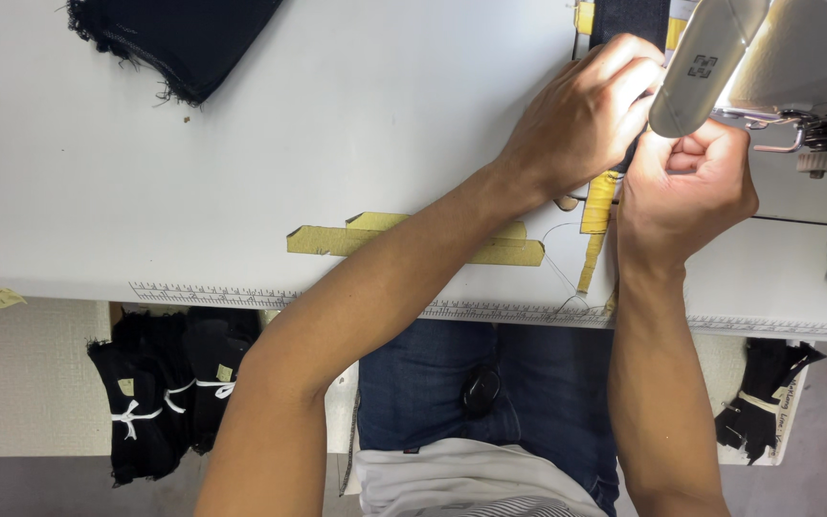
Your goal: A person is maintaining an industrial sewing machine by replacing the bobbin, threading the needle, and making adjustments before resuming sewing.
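Upper right: I see left hand and right hand both pinching dark fabric strip; soft, light, floppy; hold near edge.

A brightly lit white worktable stands over grey floor.

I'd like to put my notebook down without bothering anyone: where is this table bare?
The widest bare patch of the white table lies between the dark frayed cloth at the far left corner, the yellow tape strips and the left hand. It is crowded at the right, where both hands, the right hand included, work under the sewing machine.
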